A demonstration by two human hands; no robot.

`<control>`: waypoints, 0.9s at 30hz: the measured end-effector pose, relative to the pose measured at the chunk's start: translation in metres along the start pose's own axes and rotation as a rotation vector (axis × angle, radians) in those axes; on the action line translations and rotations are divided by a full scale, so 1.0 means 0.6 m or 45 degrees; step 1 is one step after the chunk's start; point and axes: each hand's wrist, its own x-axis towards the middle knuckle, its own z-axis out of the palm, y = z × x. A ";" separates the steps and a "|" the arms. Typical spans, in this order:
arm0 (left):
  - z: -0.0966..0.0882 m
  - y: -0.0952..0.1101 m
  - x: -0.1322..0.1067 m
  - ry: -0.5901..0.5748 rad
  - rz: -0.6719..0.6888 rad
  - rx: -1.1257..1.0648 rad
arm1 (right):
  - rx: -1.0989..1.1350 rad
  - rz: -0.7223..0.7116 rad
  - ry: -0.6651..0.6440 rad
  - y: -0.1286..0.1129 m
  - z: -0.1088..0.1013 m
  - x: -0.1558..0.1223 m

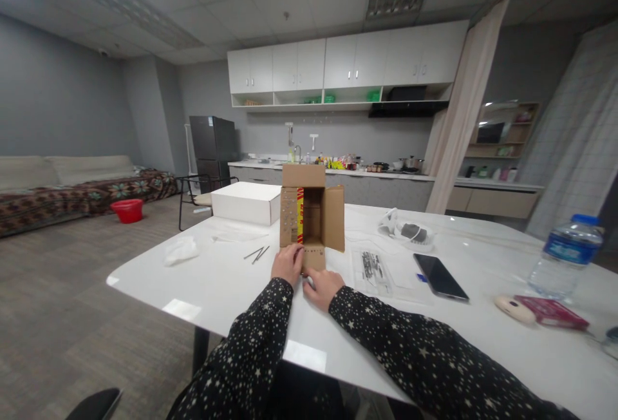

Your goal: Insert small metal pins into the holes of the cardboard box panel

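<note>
A brown cardboard box stands in front of me on the white table, its opening facing me and its flaps spread outward. Yellow-and-red printed tape runs down its left side. My left hand is closed at the left edge of the lower flap, fingers bent against the cardboard. At that flap's near edge my right hand has its fingers curled, thumb toward me. Parts of both hands' fingertips are hidden against the flap. Several thin metal rods lie to the left of my left hand.
A white box sits behind on the left, near crumpled white plastic. To the right are a clear case of small dark parts, a phone, a white device with a strap, a red packet and a water bottle.
</note>
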 end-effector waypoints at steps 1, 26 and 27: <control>0.002 -0.003 0.000 0.004 0.003 -0.008 | 0.003 0.002 -0.002 0.000 0.000 0.000; -0.013 0.006 0.000 -0.039 -0.089 0.054 | 0.008 0.030 -0.034 -0.006 -0.009 -0.001; -0.013 0.006 0.000 -0.056 -0.092 0.068 | 0.008 0.031 -0.037 -0.006 -0.009 -0.001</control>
